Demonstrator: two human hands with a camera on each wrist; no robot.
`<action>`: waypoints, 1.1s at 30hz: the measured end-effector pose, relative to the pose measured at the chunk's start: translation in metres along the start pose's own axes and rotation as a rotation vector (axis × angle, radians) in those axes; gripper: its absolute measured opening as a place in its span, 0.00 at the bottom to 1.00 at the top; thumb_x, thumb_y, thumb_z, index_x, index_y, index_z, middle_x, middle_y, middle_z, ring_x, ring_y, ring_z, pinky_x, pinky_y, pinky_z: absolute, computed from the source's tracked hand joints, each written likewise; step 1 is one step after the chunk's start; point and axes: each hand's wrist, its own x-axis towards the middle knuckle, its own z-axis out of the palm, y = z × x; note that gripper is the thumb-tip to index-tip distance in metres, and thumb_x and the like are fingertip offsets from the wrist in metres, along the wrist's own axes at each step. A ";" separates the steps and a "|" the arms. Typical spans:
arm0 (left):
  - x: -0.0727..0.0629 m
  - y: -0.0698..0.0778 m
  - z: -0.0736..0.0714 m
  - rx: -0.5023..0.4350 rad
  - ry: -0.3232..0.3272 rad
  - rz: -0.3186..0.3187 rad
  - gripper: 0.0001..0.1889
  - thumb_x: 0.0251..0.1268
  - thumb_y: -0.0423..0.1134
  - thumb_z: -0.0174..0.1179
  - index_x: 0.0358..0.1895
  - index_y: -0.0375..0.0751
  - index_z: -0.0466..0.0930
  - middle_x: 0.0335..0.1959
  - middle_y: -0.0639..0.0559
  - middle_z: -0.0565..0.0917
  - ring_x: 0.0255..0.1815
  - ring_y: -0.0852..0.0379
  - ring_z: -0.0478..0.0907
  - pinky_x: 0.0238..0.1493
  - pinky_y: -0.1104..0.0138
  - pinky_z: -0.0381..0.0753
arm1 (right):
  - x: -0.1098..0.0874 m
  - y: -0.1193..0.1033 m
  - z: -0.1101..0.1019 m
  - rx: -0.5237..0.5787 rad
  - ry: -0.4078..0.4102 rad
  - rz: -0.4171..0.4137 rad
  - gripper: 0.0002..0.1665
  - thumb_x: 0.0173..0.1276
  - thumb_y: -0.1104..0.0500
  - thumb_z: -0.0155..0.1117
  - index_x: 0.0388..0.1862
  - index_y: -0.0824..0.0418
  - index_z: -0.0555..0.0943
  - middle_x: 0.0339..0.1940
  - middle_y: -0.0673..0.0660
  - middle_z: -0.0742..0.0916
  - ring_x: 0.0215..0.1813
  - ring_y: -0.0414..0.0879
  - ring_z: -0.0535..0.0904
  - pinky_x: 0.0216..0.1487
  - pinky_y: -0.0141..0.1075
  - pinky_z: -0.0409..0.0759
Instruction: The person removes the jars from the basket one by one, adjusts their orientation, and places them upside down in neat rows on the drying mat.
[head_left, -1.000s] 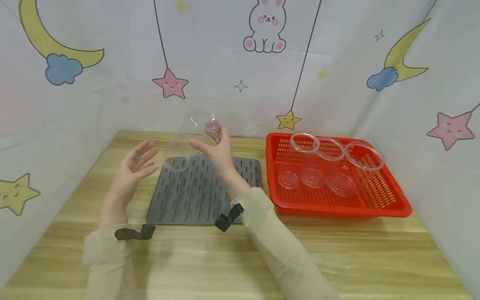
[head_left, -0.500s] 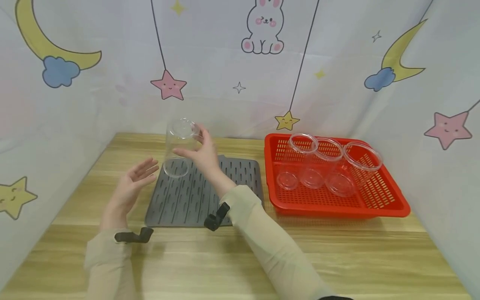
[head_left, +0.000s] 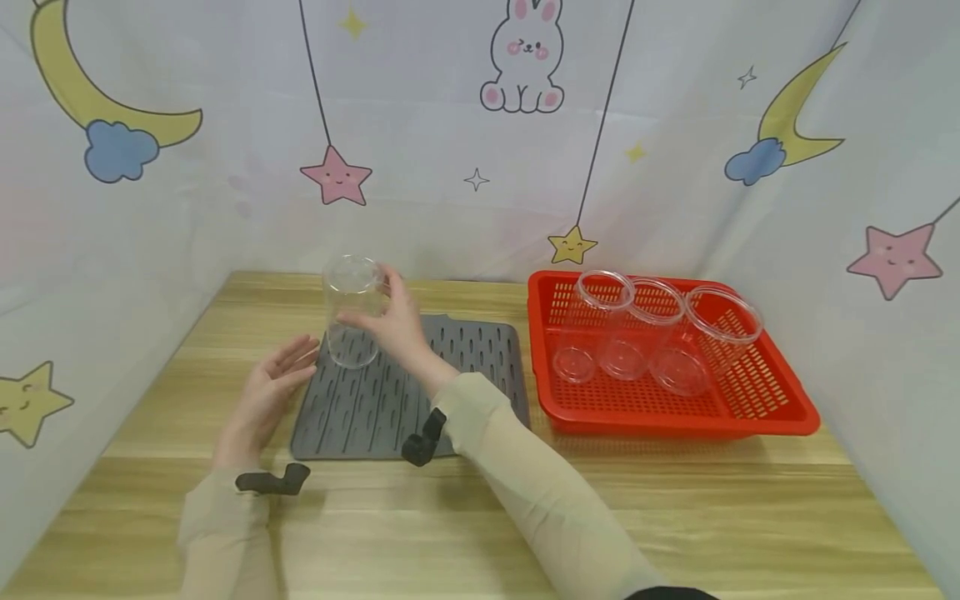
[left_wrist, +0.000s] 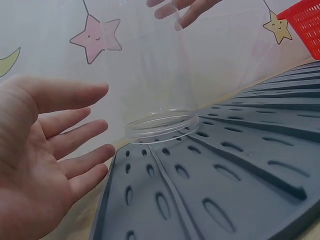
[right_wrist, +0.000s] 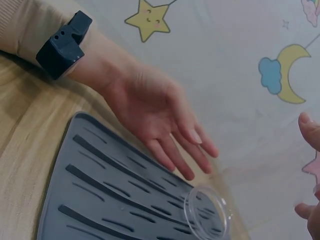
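Note:
Upside down, a clear plastic cup [head_left: 349, 290] stands over the back left corner of the grey drying mat [head_left: 358, 427]. My right hand [head_left: 399, 327] grips it from the right, thumb in front and fingers behind, near its raised base. In the left wrist view the cup's wide rim [left_wrist: 162, 125] is right at the mat's ribbed surface. My left hand [head_left: 272, 385] is held left of the cup, palm toward it, fingers extended and apart from it. The right wrist view shows the left hand [right_wrist: 155, 107] over the mat's edge, holding nothing.
A red plastic basket [head_left: 678, 421] stands on the right, with 3 clear cups [head_left: 606, 287] upright inside. Wooden tabletop [head_left: 390, 525] lies around the mat. A printed curtain [head_left: 420, 125] rises close behind the table and along both sides.
My right hand has carried the cup left and down, turning it from tilted to upright with its rim at the mat. The left hand has lowered slightly beside it.

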 end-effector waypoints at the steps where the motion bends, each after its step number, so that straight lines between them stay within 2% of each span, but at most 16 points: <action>1: 0.000 -0.001 0.000 -0.010 -0.001 0.013 0.37 0.71 0.31 0.55 0.77 0.32 0.45 0.73 0.55 0.67 0.67 0.68 0.69 0.62 0.80 0.70 | 0.001 0.000 0.001 -0.005 -0.006 -0.001 0.54 0.55 0.56 0.78 0.76 0.57 0.58 0.75 0.55 0.68 0.73 0.50 0.66 0.69 0.43 0.73; 4: 0.000 -0.004 -0.001 -0.027 -0.007 0.047 0.37 0.71 0.29 0.55 0.76 0.29 0.44 0.65 0.60 0.72 0.61 0.73 0.72 0.59 0.82 0.72 | 0.004 0.000 0.004 -0.034 -0.031 -0.001 0.55 0.56 0.54 0.77 0.77 0.56 0.56 0.76 0.54 0.67 0.74 0.49 0.66 0.70 0.44 0.72; 7: 0.000 -0.004 -0.003 -0.035 -0.015 0.062 0.37 0.71 0.28 0.54 0.76 0.27 0.43 0.63 0.62 0.73 0.58 0.75 0.73 0.58 0.82 0.72 | 0.008 -0.001 0.006 -0.074 -0.056 -0.003 0.55 0.57 0.52 0.76 0.78 0.56 0.55 0.76 0.54 0.67 0.74 0.49 0.67 0.69 0.44 0.72; 13: 0.001 -0.006 -0.003 -0.023 -0.021 0.057 0.38 0.71 0.28 0.54 0.76 0.26 0.42 0.72 0.52 0.67 0.58 0.76 0.73 0.59 0.82 0.72 | 0.012 -0.005 0.009 -0.101 -0.075 0.006 0.56 0.58 0.51 0.76 0.78 0.54 0.54 0.76 0.53 0.66 0.74 0.50 0.66 0.70 0.44 0.71; 15: 0.002 -0.007 -0.003 -0.018 -0.019 0.052 0.38 0.71 0.28 0.54 0.76 0.26 0.42 0.72 0.52 0.67 0.58 0.76 0.73 0.59 0.82 0.72 | 0.013 -0.005 0.009 -0.109 -0.079 0.007 0.56 0.58 0.51 0.76 0.78 0.54 0.54 0.77 0.54 0.66 0.74 0.50 0.66 0.70 0.44 0.71; 20: 0.002 -0.008 -0.002 -0.003 -0.013 0.042 0.38 0.70 0.29 0.55 0.76 0.27 0.43 0.64 0.62 0.72 0.58 0.75 0.73 0.58 0.82 0.72 | 0.013 -0.005 0.009 -0.127 -0.088 0.007 0.56 0.59 0.50 0.75 0.79 0.55 0.53 0.76 0.55 0.67 0.74 0.50 0.66 0.70 0.45 0.71; 25: 0.002 -0.007 -0.002 0.006 -0.010 0.032 0.38 0.71 0.29 0.54 0.76 0.27 0.42 0.67 0.58 0.71 0.59 0.75 0.72 0.58 0.83 0.71 | 0.013 -0.005 0.008 -0.131 -0.100 0.009 0.57 0.58 0.49 0.75 0.79 0.54 0.53 0.76 0.53 0.67 0.75 0.47 0.64 0.71 0.43 0.70; 33: 0.003 -0.009 0.000 -0.087 -0.022 0.065 0.38 0.69 0.25 0.54 0.75 0.25 0.42 0.54 0.69 0.79 0.56 0.75 0.76 0.56 0.82 0.74 | 0.009 -0.011 -0.005 -0.106 -0.112 0.009 0.59 0.57 0.51 0.77 0.80 0.53 0.51 0.78 0.49 0.63 0.77 0.45 0.60 0.74 0.43 0.66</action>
